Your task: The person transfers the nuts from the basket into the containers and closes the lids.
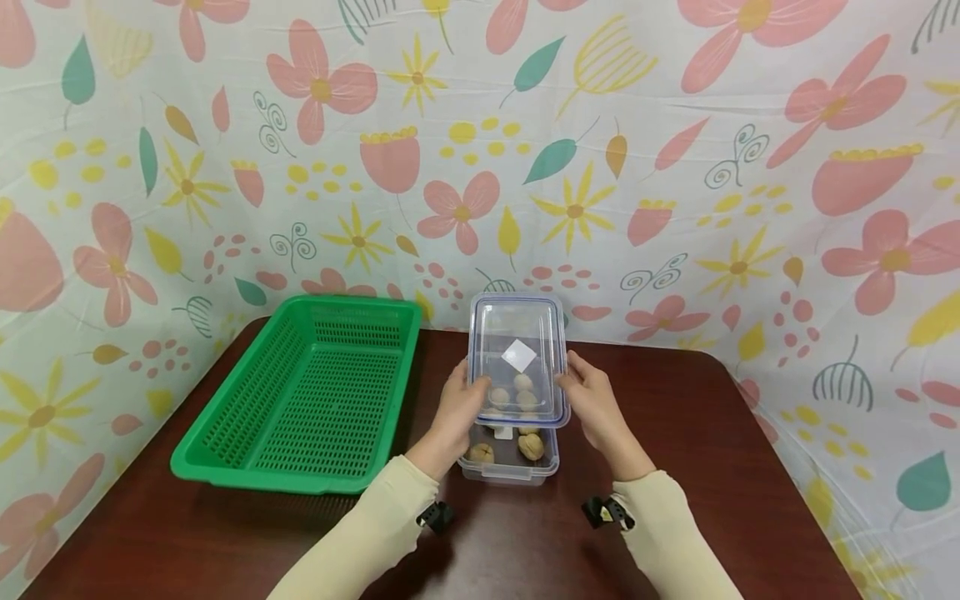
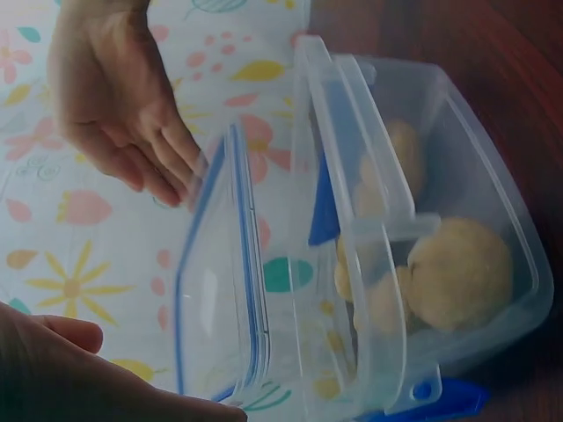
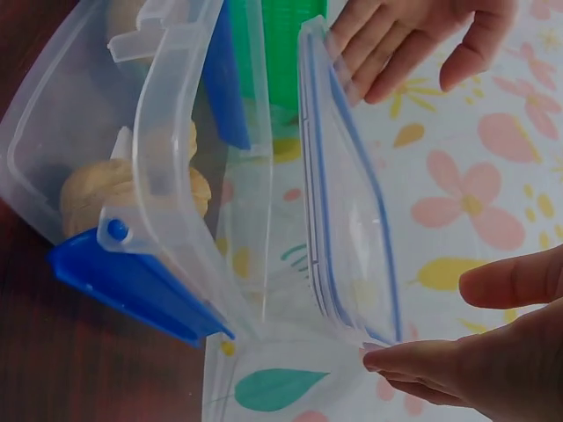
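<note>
A clear rectangular lid [image 1: 517, 325] with a blue seal is raised above a clear plastic container [image 1: 510, 475], covering much of it in the head view. My left hand [image 1: 459, 408] supports the lid's left edge with straight fingers, its thumb spread away from the rim. At the opposite edge, my right hand [image 1: 596, 408] bears the lid the same way, thumb apart from it in the right wrist view. Inside the container lie several walnuts [image 1: 531, 447], some seen through the lid. Blue latches [image 3: 132, 286] hang out from the container's sides.
A green perforated basket [image 1: 198, 454] stands to the left on the dark red-brown table [image 1: 675, 433]. Behind the table hangs a white cloth [image 1: 480, 125] printed with flowers and leaves.
</note>
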A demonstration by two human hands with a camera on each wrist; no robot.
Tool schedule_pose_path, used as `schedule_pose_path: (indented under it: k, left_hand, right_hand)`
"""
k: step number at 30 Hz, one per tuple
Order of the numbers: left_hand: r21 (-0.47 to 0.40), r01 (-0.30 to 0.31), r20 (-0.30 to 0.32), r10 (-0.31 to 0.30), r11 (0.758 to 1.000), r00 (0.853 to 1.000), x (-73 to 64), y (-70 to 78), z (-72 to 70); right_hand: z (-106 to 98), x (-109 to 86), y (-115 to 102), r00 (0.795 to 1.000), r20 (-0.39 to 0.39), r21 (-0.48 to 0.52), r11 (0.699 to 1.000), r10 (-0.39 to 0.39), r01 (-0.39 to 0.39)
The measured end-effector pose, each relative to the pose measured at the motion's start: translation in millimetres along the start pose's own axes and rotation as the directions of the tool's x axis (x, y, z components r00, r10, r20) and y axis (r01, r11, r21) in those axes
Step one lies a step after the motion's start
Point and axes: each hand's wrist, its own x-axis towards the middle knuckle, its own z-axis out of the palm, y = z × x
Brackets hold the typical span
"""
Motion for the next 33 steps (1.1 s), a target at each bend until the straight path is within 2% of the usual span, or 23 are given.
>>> schedule_pose_path:
  k: [5,8,14,19,25,29,33]
  left_hand:
    - [0.029,-0.027,-0.036,0.028,0.999,0.999,1.9,-1.8,-3.4]
    - [0.021,-0.072,-0.049,0.073,0.997,0.996,2.7,-1.4,-4.2]
    - [0.068,-0.187,-0.108,0.194,0.98,0.975,4.4,0.4,-1.6]
    - [0.107,-0.24,-0.128,0.252,0.965,0.959,4.9,1.8,0.6]
    - [0.09,-0.266,-0.122,0.275,0.96,0.954,2.6,5.8,1.1]
    - [0.074,-0.256,-0.105,0.263,0.964,0.959,3.0,4.1,0.5]
    - [0.026,-0.225,-0.095,0.226,0.974,0.969,3.0,2.1,-0.3]
  right_hand:
    - [2.1,3.5,-2.6,1.0,-0.01,0.013,1.0,-0.011,0.011]
    - [2.7,4.3,-5.1,0.999,-0.026,0.028,0.999,-0.025,0.026]
    - [4.4,4.1,-8.3,0.995,-0.066,0.052,0.996,-0.07,0.073]
    - [4.7,2.4,-7.8,0.994,-0.076,0.042,0.995,-0.083,0.087]
    - [4.2,1.6,-5.2,0.993,-0.074,0.106,0.989,-0.094,0.102]
    - [3.6,2.1,-4.2,0.985,-0.074,0.168,0.972,-0.153,0.164]
    - [2.1,1.0,-3.0,0.981,-0.031,0.212,0.958,-0.192,0.194]
